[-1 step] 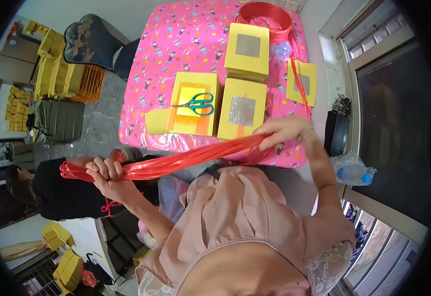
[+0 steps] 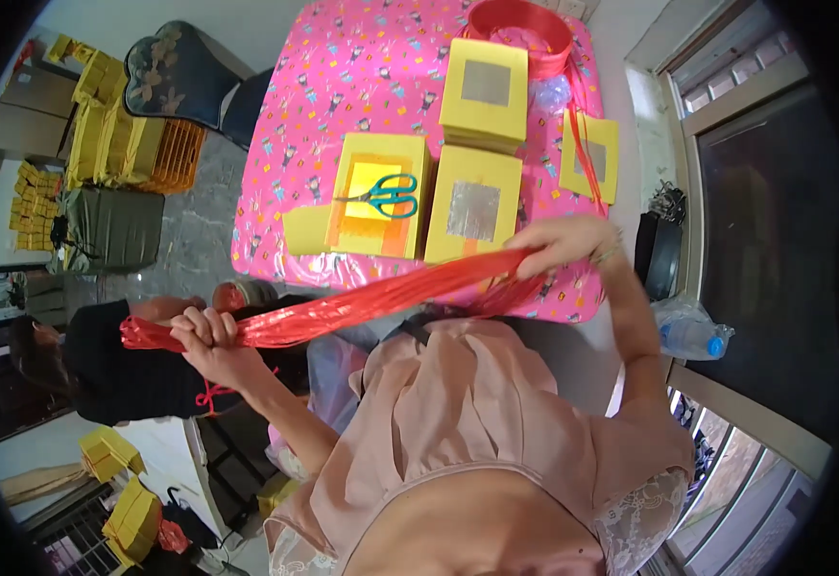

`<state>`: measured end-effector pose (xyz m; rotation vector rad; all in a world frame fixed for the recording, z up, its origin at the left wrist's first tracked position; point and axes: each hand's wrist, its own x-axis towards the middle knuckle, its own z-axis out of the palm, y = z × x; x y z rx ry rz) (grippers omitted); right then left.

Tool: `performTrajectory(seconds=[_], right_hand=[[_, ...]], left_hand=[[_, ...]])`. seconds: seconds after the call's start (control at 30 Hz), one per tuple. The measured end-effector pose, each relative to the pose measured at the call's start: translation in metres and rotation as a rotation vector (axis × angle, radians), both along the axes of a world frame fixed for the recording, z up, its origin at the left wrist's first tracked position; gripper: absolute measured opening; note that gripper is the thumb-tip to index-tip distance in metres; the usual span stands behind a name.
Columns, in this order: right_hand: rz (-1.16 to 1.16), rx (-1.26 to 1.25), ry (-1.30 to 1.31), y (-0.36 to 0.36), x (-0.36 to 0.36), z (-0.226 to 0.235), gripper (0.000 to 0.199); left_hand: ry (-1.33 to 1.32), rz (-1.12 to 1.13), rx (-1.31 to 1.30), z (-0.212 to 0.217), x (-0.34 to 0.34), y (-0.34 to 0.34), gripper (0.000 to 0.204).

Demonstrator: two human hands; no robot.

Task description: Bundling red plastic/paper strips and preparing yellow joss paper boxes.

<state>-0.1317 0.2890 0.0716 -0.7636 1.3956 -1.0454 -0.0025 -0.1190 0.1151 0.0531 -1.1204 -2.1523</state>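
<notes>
Left hand (image 2: 210,342) is curled in a fist around the red strands (image 2: 343,309), near one end, between eight and nine o'clock from the middle of the view. Right hand (image 2: 570,242), a bit blurry, pinches near the other end, between two and three o'clock. The strands stretch between them, in front of the pink tablecloth (image 2: 371,48). Just past three o'clock is a clear bottle (image 2: 693,338) with a blue cap (image 2: 716,346); any writing on it is too small to read. Blue-green scissors (image 2: 378,198) lie on a yellow stack (image 2: 367,233) at eleven o'clock. Another yellow stack with a silver square (image 2: 474,209) sits at one o'clock. Farther back, near one o'clock, is a red ring (image 2: 546,65). Another person (image 2: 117,374) is close to the left fist, between eight and nine o'clock.
</notes>
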Motion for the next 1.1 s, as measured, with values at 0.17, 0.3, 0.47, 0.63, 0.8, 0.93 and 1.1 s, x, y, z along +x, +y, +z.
performTrajectory(seconds=[0.17, 0.3, 0.47, 0.63, 0.8, 0.93, 1.1], right_hand=[[-0.076, 0.009, 0.161, 0.028, -0.028, 0.028, 0.028], [-0.066, 0.090, 0.065, 0.015, -0.041, 0.034, 0.028], [0.095, 0.053, 0.170, -0.059, -0.027, 0.026, 0.031], [0.337, -0.061, 0.348, -0.120, -0.004, -0.018, 0.039], [0.432, 0.037, 0.479, -0.157, 0.009, -0.020, 0.039], [0.488, 0.022, 0.204, -0.143, 0.003, -0.026, 0.038], [0.344, 0.140, 0.065, -0.081, -0.016, -0.032, 0.031]], left_hand=[[-0.529, 0.418, -0.127, -0.100, 0.029, -0.023, 0.019], [-0.778, 0.352, 0.030, -0.216, 0.071, -0.052, 0.012], [-1.311, 0.074, -0.843, -0.313, 0.122, -0.072, 0.035], [-0.833, 0.053, -1.080, -0.160, 0.034, 0.033, 0.050], [-0.852, -0.738, -0.807, -0.090, 0.006, 0.091, 0.038], [-0.811, -0.605, -1.260, -0.094, 0.021, 0.099, 0.035], [-0.758, -0.268, -1.413, -0.140, 0.068, 0.032, 0.028]])
